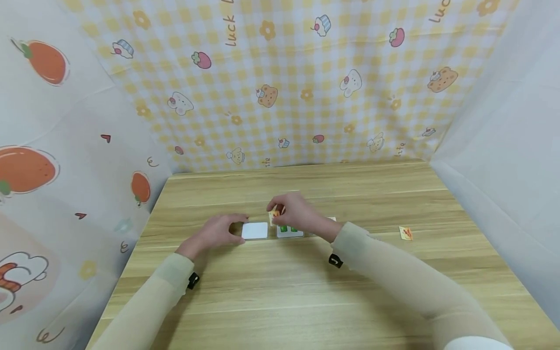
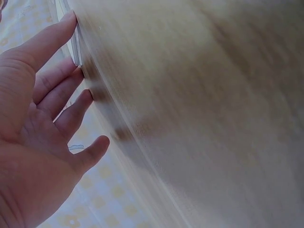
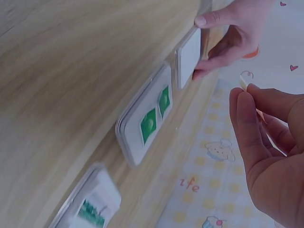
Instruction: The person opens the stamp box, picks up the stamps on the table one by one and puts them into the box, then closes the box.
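Observation:
My left hand [image 1: 216,231] holds a blank white card [image 1: 255,231] flat on the table, thumb and fingers at its left-hand edges. In the right wrist view this white card [image 3: 190,58] looks like a thin stack. Between thumb and fingertips, my right hand [image 1: 297,212] pinches a small yellow-orange picture sticker [image 1: 273,215], raised above the cards. Below that hand lies a rounded white card with green pictures [image 1: 289,232], apart from the blank one. A third white card [image 3: 97,202] shows a green picture; in the head view my right wrist partly hides it.
On the right of the wooden table [image 1: 280,301] lies another small yellow-orange picture sticker [image 1: 406,233]. A yellow checked cloth [image 1: 280,97] hangs behind the table, and pale cloths hang at both sides.

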Tool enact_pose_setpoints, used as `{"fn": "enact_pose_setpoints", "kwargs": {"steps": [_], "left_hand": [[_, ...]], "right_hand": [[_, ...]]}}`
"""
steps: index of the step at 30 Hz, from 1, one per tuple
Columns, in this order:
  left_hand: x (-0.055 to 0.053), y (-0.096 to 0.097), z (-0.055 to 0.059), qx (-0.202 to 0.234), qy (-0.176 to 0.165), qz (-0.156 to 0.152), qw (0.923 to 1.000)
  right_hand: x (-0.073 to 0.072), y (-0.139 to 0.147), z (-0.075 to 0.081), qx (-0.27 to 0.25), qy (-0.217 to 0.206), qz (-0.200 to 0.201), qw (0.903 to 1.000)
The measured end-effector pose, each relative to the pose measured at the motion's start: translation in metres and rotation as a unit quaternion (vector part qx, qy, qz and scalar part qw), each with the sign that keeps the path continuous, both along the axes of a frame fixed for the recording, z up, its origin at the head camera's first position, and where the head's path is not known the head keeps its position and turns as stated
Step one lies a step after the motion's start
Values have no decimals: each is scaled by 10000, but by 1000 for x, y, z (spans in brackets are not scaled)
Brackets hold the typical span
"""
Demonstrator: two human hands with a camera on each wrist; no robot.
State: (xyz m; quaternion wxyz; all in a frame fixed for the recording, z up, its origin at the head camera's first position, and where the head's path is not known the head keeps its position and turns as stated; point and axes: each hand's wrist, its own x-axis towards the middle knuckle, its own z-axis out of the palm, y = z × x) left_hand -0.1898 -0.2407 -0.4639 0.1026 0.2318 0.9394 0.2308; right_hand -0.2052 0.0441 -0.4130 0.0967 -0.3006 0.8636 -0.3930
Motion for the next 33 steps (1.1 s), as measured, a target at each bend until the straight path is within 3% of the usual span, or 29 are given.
{"fn": "enact_pose_setpoints", "kwargs": {"steps": [8, 24, 33], "left_hand": [[0, -1, 0, 35, -64, -21, 10000], [-1, 0, 1, -57, -24, -43, 10000], [-2, -2, -2, 10, -19, -43, 10000]], "right_hand": [[-2, -24, -13, 214, 115, 22, 9997], [1, -55, -37, 700, 175, -928, 9931], [6, -62, -43, 1112, 298, -1303, 9848]]}}
